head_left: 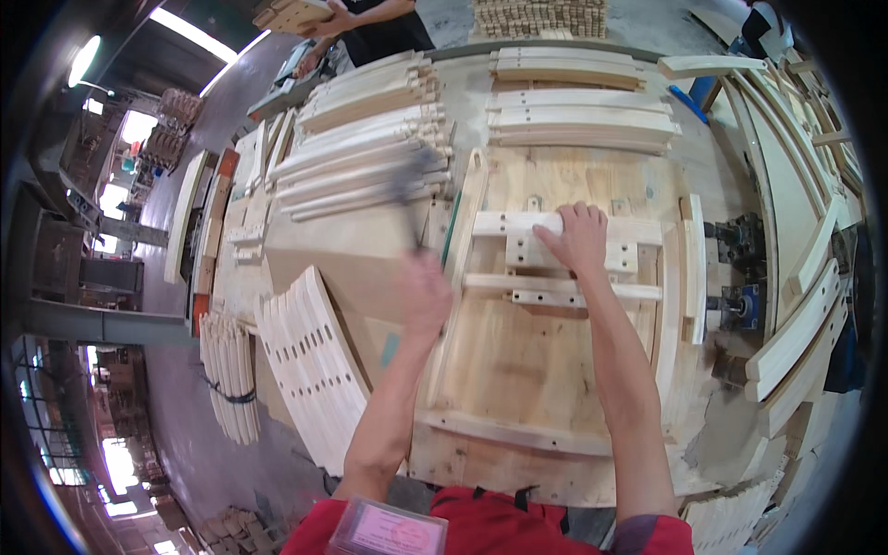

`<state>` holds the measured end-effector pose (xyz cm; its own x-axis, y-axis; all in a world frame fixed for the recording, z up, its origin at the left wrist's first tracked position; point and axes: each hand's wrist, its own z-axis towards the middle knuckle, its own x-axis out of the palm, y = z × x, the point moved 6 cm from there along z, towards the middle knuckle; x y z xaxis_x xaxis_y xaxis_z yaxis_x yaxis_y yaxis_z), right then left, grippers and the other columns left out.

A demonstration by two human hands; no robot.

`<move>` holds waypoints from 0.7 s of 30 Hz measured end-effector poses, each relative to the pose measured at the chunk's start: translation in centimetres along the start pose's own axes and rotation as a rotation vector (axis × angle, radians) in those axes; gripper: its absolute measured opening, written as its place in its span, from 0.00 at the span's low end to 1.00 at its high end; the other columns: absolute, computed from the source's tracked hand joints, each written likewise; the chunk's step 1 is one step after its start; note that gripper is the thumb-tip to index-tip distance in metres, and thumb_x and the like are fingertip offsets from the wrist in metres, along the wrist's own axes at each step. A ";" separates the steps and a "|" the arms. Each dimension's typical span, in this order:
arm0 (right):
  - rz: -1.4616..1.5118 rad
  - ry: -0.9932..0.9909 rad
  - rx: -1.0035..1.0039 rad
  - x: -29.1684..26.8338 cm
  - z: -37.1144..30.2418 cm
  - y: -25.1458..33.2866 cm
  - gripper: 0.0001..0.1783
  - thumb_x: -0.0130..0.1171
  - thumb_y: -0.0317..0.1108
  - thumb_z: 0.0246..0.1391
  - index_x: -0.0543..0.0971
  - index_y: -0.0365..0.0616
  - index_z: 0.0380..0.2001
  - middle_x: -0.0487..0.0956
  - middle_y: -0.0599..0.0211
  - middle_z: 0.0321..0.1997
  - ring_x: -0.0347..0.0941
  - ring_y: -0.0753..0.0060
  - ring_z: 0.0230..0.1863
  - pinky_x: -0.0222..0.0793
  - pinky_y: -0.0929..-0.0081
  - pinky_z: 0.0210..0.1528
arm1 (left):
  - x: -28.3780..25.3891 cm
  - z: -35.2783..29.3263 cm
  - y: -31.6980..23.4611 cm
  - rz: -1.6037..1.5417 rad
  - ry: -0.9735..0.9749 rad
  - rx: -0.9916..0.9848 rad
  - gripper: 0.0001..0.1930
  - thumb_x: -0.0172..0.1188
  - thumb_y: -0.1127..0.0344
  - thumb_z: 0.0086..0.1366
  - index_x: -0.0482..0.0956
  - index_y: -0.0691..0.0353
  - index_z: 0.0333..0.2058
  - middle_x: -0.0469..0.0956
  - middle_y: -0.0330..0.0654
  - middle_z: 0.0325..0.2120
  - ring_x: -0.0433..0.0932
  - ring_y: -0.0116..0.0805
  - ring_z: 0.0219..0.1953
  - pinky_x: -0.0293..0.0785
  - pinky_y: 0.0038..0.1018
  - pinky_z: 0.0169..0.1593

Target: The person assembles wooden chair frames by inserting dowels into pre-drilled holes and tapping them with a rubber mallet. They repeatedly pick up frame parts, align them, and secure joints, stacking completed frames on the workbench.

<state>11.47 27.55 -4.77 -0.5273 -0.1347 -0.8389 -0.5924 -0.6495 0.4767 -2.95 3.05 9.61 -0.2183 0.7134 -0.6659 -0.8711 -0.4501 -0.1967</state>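
Left hand (pixel 427 294) grips blurred hammer (pixel 407 191); right hand (pixel 581 239) atop drilled wooden block (pixel 533 252), grip unclear.

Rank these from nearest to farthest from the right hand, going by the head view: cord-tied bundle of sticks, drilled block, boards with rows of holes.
From the right hand:
1. Drilled block: directly beneath it.
2. Boards with rows of holes: to its left, nearer the body.
3. Cord-tied bundle of sticks: farther left, past those boards.
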 end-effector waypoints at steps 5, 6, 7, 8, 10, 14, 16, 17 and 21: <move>-0.156 -0.004 0.013 1.2 -4.1 -3.6 0.29 0.69 0.59 0.47 0.84 0.46 0.42 0.79 0.57 0.44 0.71 0.51 0.51 0.59 0.52 0.62 | -0.9 7.2 0.4 -0.417 0.317 -0.472 0.22 0.44 0.49 0.79 0.70 0.64 0.33 0.69 0.45 0.19 0.71 0.41 0.21 0.68 0.38 0.27; -0.106 -0.046 0.017 0.3 -2.4 -3.5 0.29 0.69 0.59 0.47 0.84 0.46 0.42 0.79 0.57 0.44 0.71 0.51 0.51 0.59 0.52 0.62 | -4.1 9.1 -0.5 -0.616 0.230 -0.531 0.21 0.44 0.51 0.78 0.69 0.61 0.30 0.69 0.42 0.18 0.71 0.38 0.19 0.69 0.34 0.25; -0.070 -0.083 0.017 -0.8 -0.5 -3.8 0.30 0.68 0.60 0.47 0.84 0.46 0.42 0.79 0.57 0.45 0.71 0.51 0.51 0.59 0.52 0.62 | -6.6 10.5 -1.0 -0.828 0.133 -0.587 0.21 0.43 0.52 0.77 0.68 0.59 0.27 0.69 0.39 0.16 0.70 0.35 0.17 0.70 0.30 0.23; -0.107 -0.081 0.018 -0.5 -0.7 -3.3 0.30 0.67 0.61 0.48 0.84 0.46 0.42 0.79 0.58 0.44 0.71 0.51 0.51 0.59 0.52 0.62 | -7.6 8.7 -1.2 -0.890 0.113 -0.608 0.20 0.43 0.52 0.77 0.68 0.59 0.27 0.69 0.38 0.17 0.69 0.32 0.17 0.69 0.28 0.23; -0.099 -0.046 0.026 -0.5 -0.8 -3.0 0.30 0.67 0.61 0.48 0.84 0.46 0.42 0.79 0.58 0.45 0.71 0.51 0.51 0.59 0.52 0.62 | -7.8 3.3 -1.0 -1.018 0.071 -0.646 0.19 0.44 0.54 0.77 0.67 0.58 0.27 0.68 0.35 0.17 0.68 0.26 0.18 0.66 0.24 0.22; -0.024 -0.078 -0.022 -0.4 1.8 1.0 0.29 0.66 0.60 0.48 0.84 0.47 0.42 0.79 0.59 0.44 0.71 0.52 0.51 0.59 0.53 0.63 | -2.3 -14.1 5.3 -0.121 0.747 -0.420 0.18 0.49 0.57 0.75 0.68 0.71 0.40 0.71 0.64 0.21 0.69 0.67 0.24 0.70 0.51 0.33; -0.149 -0.134 0.033 -1.3 2.8 -1.9 0.29 0.66 0.61 0.49 0.84 0.48 0.42 0.79 0.59 0.44 0.71 0.52 0.52 0.58 0.54 0.63 | -2.8 -6.4 4.5 -0.365 0.635 -0.358 0.17 0.51 0.55 0.74 0.69 0.68 0.41 0.72 0.57 0.19 0.71 0.60 0.22 0.71 0.46 0.30; -0.213 -0.070 0.054 -0.4 0.0 -3.6 0.28 0.66 0.61 0.49 0.85 0.48 0.42 0.79 0.59 0.44 0.70 0.53 0.52 0.58 0.54 0.63 | -4.6 -3.7 2.8 -0.569 0.604 -0.478 0.16 0.53 0.55 0.73 0.69 0.66 0.40 0.72 0.53 0.19 0.71 0.54 0.22 0.71 0.42 0.28; -0.137 -0.039 0.009 -2.4 1.0 -2.5 0.29 0.67 0.61 0.48 0.84 0.48 0.42 0.79 0.60 0.44 0.70 0.53 0.52 0.59 0.54 0.62 | -11.3 5.0 -3.2 -1.499 -0.119 -0.580 0.12 0.58 0.58 0.71 0.71 0.56 0.30 0.69 0.37 0.22 0.71 0.31 0.23 0.67 0.29 0.23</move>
<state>13.61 30.29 -3.65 -0.4641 -0.0163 -0.8856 -0.6656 -0.6532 0.3608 0.08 -0.91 21.40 0.5793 0.6993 0.4189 -0.0511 0.5440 -0.8375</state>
